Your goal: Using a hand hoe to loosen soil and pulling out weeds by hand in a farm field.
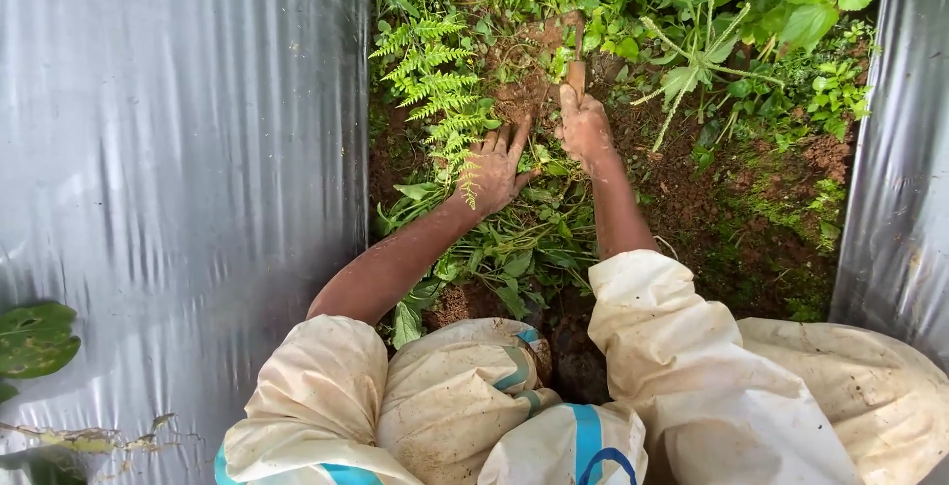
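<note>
My left hand [494, 171] lies flat with fingers spread on the soil and pulled weeds, just beside a fern [435, 89]. My right hand [583, 127] is closed around the wooden handle of a small digging tool [575, 72], whose blade end is stuck in the reddish soil [524, 94] among the plants. Both forearms are bare and muddy, and cream sleeves are rolled to the elbows.
A strip of earth with green weeds [712, 10] runs between two sheets of silvery plastic mulch, one on the left [178, 149] and one on the right [900, 169]. Uprooted greens [514, 248] lie heaped near my knees. A large leaf [35, 339] rests on the left sheet.
</note>
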